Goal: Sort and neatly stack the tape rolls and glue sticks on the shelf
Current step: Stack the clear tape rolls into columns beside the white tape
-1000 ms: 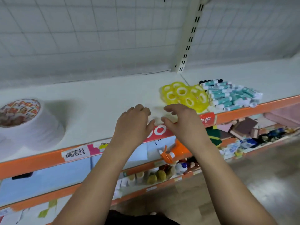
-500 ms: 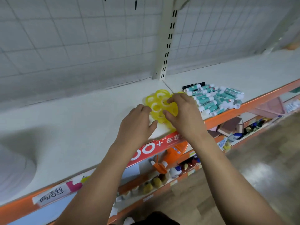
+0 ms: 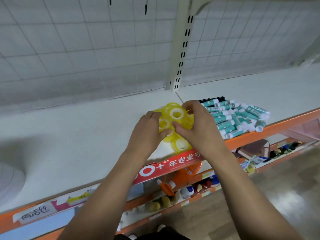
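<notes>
I note both hands have advanced from the shelf [image 3: 86,135] edge: left hand [image 3: 149,130] and right hand [image 3: 199,125] now grip the tape rolls [image 3: 176,115]. Stacking likely begins; glue sticks [image 3: 233,118] remain unsorted.

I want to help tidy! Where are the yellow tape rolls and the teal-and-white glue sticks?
Yellow see-through plastic tape rolls [image 3: 174,108]: head view, on the top roll's yellow rim.
Teal-and-white plastic glue sticks [image 3: 230,118]: head view, on one stick's label in the middle of the pile.

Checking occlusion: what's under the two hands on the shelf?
Yellow tape rolls, bunched on the shelf; left hand and right hand grip them. Any beneath the palms are hidden.
</notes>
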Action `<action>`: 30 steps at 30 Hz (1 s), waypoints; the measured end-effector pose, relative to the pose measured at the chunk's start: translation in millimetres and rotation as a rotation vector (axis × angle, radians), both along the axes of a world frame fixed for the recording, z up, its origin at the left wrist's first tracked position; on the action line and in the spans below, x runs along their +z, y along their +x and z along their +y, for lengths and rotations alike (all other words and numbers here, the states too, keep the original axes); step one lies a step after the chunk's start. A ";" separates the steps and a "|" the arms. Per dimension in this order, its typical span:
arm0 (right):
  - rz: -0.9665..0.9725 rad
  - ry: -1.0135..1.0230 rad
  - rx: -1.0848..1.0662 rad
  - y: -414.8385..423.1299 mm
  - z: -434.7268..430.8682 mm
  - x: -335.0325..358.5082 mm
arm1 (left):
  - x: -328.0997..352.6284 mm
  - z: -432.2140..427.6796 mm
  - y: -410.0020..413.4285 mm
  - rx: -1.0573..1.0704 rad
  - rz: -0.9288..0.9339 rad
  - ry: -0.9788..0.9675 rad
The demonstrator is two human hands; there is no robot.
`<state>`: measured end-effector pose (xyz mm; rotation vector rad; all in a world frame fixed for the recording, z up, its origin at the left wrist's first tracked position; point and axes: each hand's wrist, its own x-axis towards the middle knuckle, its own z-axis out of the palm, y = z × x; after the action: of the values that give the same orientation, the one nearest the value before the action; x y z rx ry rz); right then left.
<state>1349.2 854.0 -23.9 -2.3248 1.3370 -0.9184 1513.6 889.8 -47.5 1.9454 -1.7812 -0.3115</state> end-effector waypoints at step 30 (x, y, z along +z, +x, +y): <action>0.243 0.207 0.354 117.8 56.9 -41.3 | -14.0 156.3 122.7 0.219 -0.036 0.067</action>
<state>1467.1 911.0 -65.2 -2.4520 0.9952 -0.3819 1636.3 1046.1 -61.5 2.1825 -1.5779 -0.2649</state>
